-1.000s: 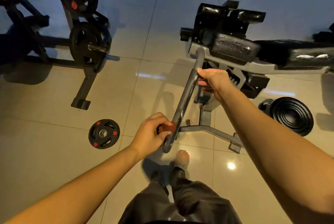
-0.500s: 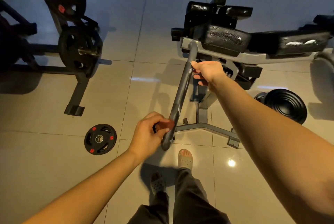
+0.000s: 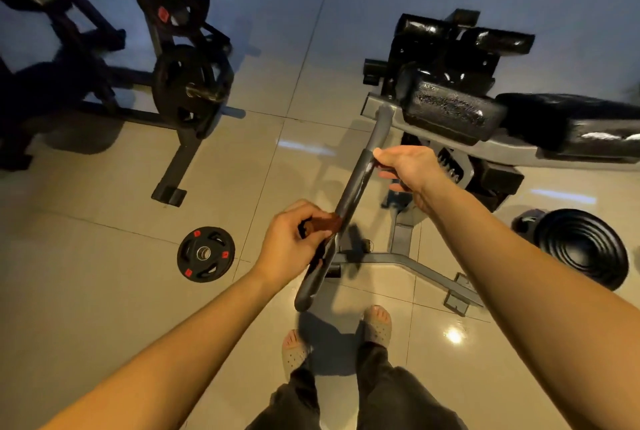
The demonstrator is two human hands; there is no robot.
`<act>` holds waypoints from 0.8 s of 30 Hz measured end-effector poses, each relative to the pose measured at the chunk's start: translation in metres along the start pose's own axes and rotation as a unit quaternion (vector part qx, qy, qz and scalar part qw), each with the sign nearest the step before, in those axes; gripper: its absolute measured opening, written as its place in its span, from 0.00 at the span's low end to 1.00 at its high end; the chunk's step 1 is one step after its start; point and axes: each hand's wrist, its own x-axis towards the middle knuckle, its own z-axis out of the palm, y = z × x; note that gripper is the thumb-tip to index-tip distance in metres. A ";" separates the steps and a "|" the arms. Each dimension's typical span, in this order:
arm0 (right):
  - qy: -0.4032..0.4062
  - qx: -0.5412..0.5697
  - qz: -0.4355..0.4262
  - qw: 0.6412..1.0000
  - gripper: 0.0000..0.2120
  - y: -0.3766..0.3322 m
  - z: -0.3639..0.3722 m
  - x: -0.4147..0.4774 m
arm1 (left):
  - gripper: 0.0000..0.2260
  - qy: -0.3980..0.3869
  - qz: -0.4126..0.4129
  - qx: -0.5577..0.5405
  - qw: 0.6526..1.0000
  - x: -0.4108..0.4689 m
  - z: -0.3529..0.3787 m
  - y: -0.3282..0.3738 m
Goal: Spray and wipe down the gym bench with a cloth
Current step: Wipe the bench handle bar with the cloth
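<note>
The gym bench (image 3: 450, 149) with black pads and a grey frame stands at the right. A long dark bar (image 3: 349, 197) slants from its frame down toward my feet. My left hand (image 3: 291, 242) grips a small reddish-brown cloth (image 3: 325, 224) and presses it against the lower part of the bar. Higher up, my right hand (image 3: 405, 166) holds the bar with its fingers curled round it. No spray bottle is in view.
A small black weight plate (image 3: 206, 254) with red marks lies on the tiled floor at the left. A larger black plate (image 3: 581, 249) lies at the right by the bench's foot. A dark weight rack (image 3: 187, 90) with loaded plates stands at the back left.
My left hand with the cloth has slid a little up the bar from its lower end. The right hand keeps its grip higher up. My view has shifted slightly.
</note>
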 end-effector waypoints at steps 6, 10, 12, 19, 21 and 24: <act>-0.052 -0.014 0.008 0.999 0.17 0.001 -0.011 0.011 | 0.11 0.021 -0.016 0.033 0.999 -0.040 0.003 -0.005; -0.062 -0.020 0.004 0.998 0.17 0.001 -0.013 0.013 | 0.08 0.059 0.040 0.024 0.997 0.045 0.023 0.032; -0.070 -0.023 0.003 0.997 0.17 0.000 -0.015 0.015 | 0.08 0.066 0.051 0.035 0.996 0.059 0.024 0.038; -0.107 -0.028 -0.008 0.994 0.18 -0.004 -0.019 0.015 | 0.11 0.058 -0.003 0.071 0.996 -0.029 0.014 0.010; -0.113 -0.030 -0.008 0.993 0.17 -0.004 -0.019 0.016 | 0.09 0.075 0.021 0.074 0.994 -0.003 0.020 0.023; -0.120 -0.036 -0.012 0.992 0.18 -0.005 -0.020 0.020 | 0.07 0.108 0.083 0.085 0.987 0.066 0.036 0.050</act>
